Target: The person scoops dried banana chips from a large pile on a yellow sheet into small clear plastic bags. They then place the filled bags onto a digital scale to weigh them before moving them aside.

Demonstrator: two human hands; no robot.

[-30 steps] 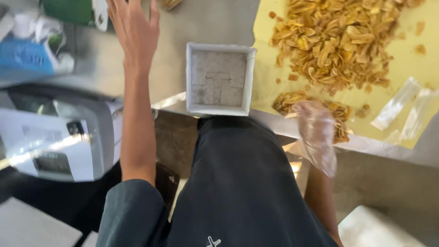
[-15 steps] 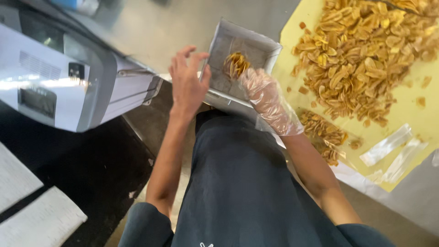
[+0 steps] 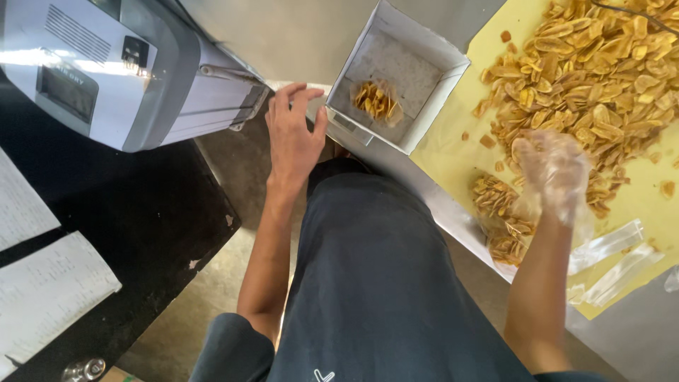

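Note:
A white cardboard box (image 3: pixel 444 62) stands on the steel table edge with a small clear bag of yellow chips (image 3: pixel 375 101) inside it. My left hand (image 3: pixel 292 134) is bare, fingers spread, resting by the table edge just left of the box and touching nothing I can make out. My right hand (image 3: pixel 552 173) wears a clear plastic glove and hovers over the big heap of yellow chips (image 3: pixel 601 78) spread on a yellow sheet (image 3: pixel 460 152); whether it holds chips is hidden by blur.
A grey and white machine (image 3: pixel 120 71) sits at upper left. Papers (image 3: pixel 42 283) lie on a dark surface at lower left. Empty clear bags (image 3: pixel 612 255) lie at the yellow sheet's near edge. My dark shorts fill the lower middle.
My gloved right hand left the box and moved right over the chip heap, leaving chips in the box. My left hand let go of the box's side and shifted left.

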